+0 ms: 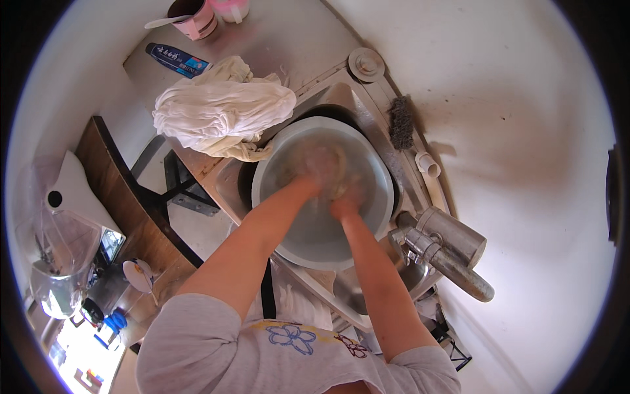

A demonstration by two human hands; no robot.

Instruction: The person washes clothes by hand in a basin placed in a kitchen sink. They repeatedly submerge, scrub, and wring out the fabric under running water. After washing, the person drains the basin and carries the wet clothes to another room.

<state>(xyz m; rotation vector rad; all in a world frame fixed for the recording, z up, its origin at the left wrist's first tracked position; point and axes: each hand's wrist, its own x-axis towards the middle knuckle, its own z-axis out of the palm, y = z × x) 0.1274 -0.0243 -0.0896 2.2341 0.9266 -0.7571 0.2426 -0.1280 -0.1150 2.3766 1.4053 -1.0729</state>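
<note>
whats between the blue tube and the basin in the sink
A heap of pale cloth lies between the blue tube and the basin, reaching close to the basin's rim; the head view shows this.

White lettering (pixel 174 54) on blue tube (pixel 177 60)

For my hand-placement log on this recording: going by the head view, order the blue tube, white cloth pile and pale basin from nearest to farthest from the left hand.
1. Pale basin: nearest; the left hand is inside it.
2. White cloth pile: beside the basin, ahead and left.
3. Blue tube: farthest, beyond the cloth.
</note>
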